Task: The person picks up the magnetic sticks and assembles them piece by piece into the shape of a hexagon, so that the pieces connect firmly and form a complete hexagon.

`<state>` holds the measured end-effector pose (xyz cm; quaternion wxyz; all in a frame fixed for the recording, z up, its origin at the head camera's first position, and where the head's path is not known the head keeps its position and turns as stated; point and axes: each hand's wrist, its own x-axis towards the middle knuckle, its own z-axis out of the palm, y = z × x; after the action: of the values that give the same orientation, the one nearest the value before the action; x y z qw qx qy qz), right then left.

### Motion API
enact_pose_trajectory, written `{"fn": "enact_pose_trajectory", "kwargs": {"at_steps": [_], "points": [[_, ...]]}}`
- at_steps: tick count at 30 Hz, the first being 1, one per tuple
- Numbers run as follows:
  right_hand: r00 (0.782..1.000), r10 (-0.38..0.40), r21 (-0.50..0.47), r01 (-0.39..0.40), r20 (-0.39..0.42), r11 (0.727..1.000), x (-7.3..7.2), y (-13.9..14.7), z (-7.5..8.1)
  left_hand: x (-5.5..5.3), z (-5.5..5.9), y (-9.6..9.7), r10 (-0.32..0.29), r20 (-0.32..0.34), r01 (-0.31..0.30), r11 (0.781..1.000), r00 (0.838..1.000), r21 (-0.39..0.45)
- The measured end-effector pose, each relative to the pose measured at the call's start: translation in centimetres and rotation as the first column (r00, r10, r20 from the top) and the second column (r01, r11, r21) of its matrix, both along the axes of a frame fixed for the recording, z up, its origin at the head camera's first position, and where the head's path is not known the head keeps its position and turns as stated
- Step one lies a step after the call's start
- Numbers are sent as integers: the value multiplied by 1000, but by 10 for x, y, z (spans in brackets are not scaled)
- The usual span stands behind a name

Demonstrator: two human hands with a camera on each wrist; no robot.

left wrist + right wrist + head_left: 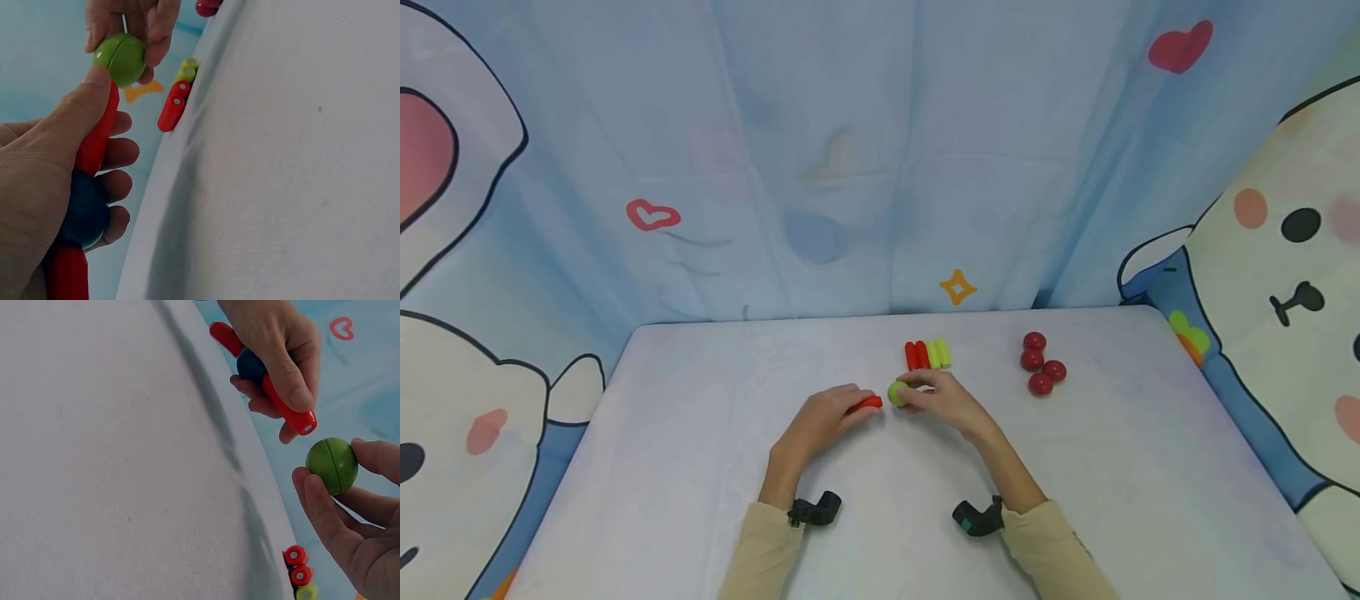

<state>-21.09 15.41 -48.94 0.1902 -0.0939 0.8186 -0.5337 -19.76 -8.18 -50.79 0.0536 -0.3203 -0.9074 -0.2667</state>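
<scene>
Your right fingers (328, 515) pinch the green ball (331, 465) just beside the red rod (95, 142) your left fingers (119, 153) grip; the ball looks light, hard, slippery: hold opposite sides.

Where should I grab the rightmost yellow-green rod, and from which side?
Probably pinch the rightmost yellow-green rod by its two ends, from above: it lies pointing away from you, both ends look free, and the other yellow-green rod sits close on its left.
</scene>
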Motion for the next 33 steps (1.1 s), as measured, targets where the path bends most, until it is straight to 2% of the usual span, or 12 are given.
{"fn": "enact_pose_trajectory", "kwargs": {"at_steps": [4, 11, 18, 24, 28, 33], "points": [[1000, -1, 42, 2, -24, 999, 1, -3, -1, 0, -1, 0, 6, -10, -6, 1000, 1000, -16], [999, 20, 27, -19, -49, 999, 3, -9, 1, -3, -3, 2, -2, -33, 1, 999, 999, -43], [999, 21, 78, -18, -35, 997, 4, -10, 1, -4, -5, 1, -1, -164, -16, 994, 986, -105], [1000, 20, 86, -19, -12, 996, 2, -6, -1, -5, -6, 3, -6, -207, -27, 988, 978, -154], [1000, 9, 105, -7, -11, 994, -1, -3, -3, -6, -9, 2, 5, -236, -52, 980, 972, -194], [1000, -4, 128, 5, -10, 992, -2, 3, 2, -6, -10, 2, 72, -204, -124, 959, 976, -256]]}}
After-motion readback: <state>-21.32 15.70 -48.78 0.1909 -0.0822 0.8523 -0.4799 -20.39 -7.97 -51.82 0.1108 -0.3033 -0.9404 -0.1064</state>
